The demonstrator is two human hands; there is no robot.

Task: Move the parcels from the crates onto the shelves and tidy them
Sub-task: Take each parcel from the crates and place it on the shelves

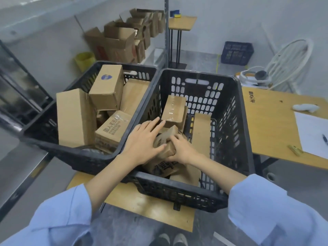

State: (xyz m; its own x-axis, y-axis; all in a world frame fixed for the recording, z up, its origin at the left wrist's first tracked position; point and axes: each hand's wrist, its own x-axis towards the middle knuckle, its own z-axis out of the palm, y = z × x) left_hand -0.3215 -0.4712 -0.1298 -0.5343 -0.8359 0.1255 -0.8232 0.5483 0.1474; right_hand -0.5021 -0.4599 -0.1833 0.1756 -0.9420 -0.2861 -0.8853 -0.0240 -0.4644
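Pale blue sleeves (67,210) are seen nearest, with both hands reaching into the right crate (200,74). A small parcel (162,139) is gripped by the curled fingers of the right hand (182,150); the left hand (142,141) is laid flat on it, fingers straight. A taped parcel (174,109) lies just beyond. The left crate (71,158), alongside on the tabletop (150,208), is filled with further parcels (106,87)

Left hand (142,142) lies flat, fingers straight; right hand (182,150) curled, gripping.

Pale grey walls (230,18) enclose a grey floor (200,61), with a wooden desk (269,132) at the right.
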